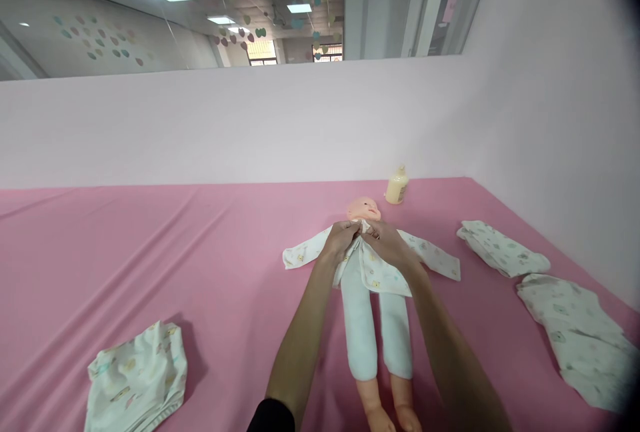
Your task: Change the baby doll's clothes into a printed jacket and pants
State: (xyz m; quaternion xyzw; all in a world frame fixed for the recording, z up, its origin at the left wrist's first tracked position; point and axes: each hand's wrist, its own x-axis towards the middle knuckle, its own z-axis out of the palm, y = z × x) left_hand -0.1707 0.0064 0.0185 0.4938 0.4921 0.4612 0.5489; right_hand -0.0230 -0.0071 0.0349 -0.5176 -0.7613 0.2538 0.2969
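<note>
Both hands meet at the chest of the baby doll (373,279), which lies on its back on the pink tabletop (150,252), long axis running away from the person, head far, feet near. The left hand (341,239) and right hand (384,243) each pinch a front edge of the printed jacket (375,271) just under the chin, equally close. A lotion bottle (397,186) stands beyond the head.
</note>
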